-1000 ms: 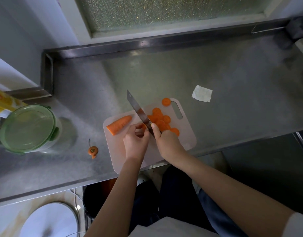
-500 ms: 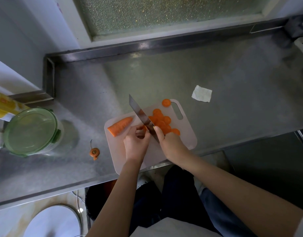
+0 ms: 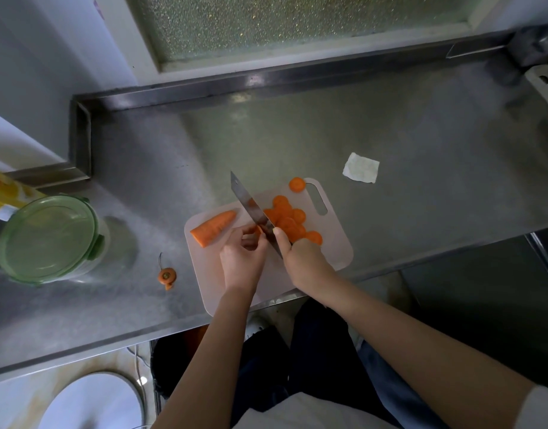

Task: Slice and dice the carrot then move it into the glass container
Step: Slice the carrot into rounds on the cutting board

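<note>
- A carrot stub [image 3: 257,229] lies mid-cutting board [image 3: 337,246], pinched by the left hand [image 3: 243,258].
- The right hand [image 3: 303,261] grips the knife [image 3: 251,207], blade against the stub.
- Slices [image 3: 286,221] pile at the blade's 3 o'clock, a tapered carrot piece [image 3: 213,228] at 9.
- The lidded glass container [image 3: 46,239] stands well apart at the board's 9 o'clock.

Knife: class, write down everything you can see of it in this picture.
The knife has a broad, grey, metal-looking blade whose tip points away and left. The right hand grips its hidden handle, forefinger on the spine. It stands edge-down over the cutting board, between the carrot slices and the carrot stub that the left hand pinches.
</note>
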Available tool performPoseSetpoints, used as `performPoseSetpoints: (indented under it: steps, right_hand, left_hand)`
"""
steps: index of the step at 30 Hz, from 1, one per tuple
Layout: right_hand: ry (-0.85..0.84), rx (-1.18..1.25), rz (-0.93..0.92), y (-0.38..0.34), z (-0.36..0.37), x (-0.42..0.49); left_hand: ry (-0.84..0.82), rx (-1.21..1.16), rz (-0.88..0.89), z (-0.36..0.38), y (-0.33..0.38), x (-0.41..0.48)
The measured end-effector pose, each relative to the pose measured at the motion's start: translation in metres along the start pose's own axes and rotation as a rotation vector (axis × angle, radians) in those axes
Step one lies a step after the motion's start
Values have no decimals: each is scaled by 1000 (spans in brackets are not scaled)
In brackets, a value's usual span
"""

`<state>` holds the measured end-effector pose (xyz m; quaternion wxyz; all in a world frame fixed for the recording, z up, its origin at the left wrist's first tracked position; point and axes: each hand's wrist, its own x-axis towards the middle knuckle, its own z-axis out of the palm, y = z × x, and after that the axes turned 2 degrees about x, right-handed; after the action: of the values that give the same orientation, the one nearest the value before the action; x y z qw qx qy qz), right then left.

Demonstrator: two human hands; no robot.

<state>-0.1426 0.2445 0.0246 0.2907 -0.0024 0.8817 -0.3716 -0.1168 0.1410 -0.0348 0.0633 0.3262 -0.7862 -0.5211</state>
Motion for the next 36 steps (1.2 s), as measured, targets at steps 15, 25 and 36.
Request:
performPoseSetpoints:
  steps: [15, 25, 36]
  right_hand:
    - [21, 6, 61, -3, 6, 7]
    - [10, 69, 56, -3, 16, 20]
    - [-11, 34, -14, 29, 10, 2]
  left_hand:
    - [-38, -15, 5, -1, 4, -3]
    - [-1, -5, 3, -2, 0, -5]
    - [-9, 15, -37, -2, 1, -3]
